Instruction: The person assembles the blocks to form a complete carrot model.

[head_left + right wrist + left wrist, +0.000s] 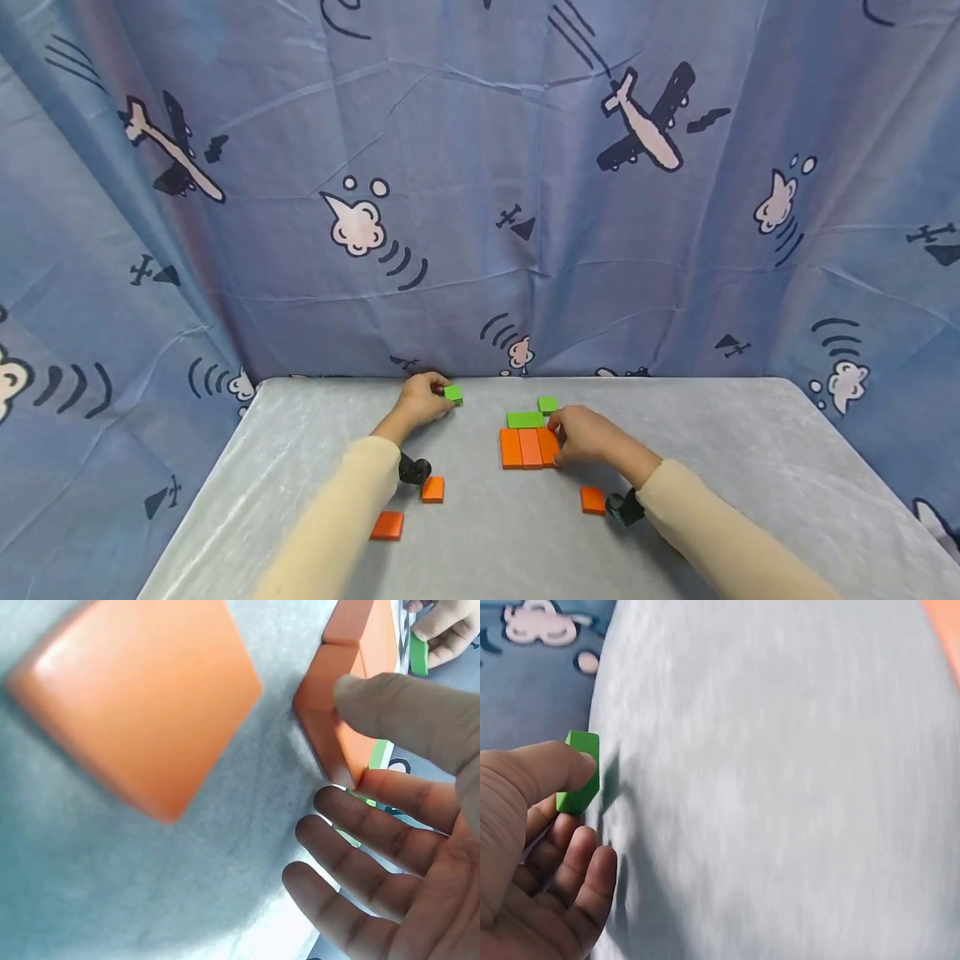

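At the table's far side my left hand [422, 400] pinches a small green block [579, 796] between thumb and index finger; the other fingers curl loosely below. My right hand [588, 433] has thumb and index finger at opposite ends of an orange block [549, 447], the rightmost of three standing side by side. The other two orange blocks [511, 450] lie against it on the left. Behind this row sits a longer green block [525, 421], and a small green block [548, 406] is just past its right end.
Under the left forearm are an orange block [432, 490] and a redder one [387, 526]. Another orange block [592, 500] lies beside the right wrist's black camera [624, 507]. A blue curtain [465, 167] with printed planes hangs behind the pale-covered table [487, 542].
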Motion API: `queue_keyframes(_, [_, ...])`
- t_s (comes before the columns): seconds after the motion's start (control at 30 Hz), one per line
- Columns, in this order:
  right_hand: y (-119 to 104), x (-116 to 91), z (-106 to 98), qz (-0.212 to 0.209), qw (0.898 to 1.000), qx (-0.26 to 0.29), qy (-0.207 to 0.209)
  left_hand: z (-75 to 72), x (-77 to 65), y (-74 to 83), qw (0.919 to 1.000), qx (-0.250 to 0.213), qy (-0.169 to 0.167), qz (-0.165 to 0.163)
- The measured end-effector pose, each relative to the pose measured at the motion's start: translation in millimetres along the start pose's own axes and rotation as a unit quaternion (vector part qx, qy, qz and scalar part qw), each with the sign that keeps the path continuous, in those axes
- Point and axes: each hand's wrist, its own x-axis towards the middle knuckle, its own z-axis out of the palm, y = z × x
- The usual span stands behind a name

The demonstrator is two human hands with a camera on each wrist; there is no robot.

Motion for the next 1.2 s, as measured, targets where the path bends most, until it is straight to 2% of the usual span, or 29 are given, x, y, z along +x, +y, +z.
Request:
queue_keyframes(0.17, [-1,0,-1,0.007,1.000,-0.005,-0.006,19.0,-4.9,16.5,0.9989,-0.035,-0.012,0.027])
queue_keyframes(0.3, [-4,0,-3,0.013,1.000,-0.013,-0.005,33.1,-6.7,30.6,0.9977,-0.038,-0.030,0.048])
queue_keyframes(0.4, [-5,1,-3,0.015,1.000,-0.016,-0.006,42.1,-7.1,37.6,0.9972,-0.038,-0.035,0.054])
queue_keyframes(0.53, [-5,1,-3,0.008,1.000,-0.017,-0.001,51.2,-7.6,43.5,0.9977,-0.034,-0.034,0.047])
queue_keyframes(0.83, [-6,1,-1,0.010,1.000,-0.020,-0.006,60.5,-9.5,47.9,0.9992,-0.018,-0.025,0.026])
queue_keyframes(1.2, [-8,1,-3,0.018,1.000,-0.020,-0.012,60.3,-11.0,47.6,0.9994,-0.010,-0.030,0.013])
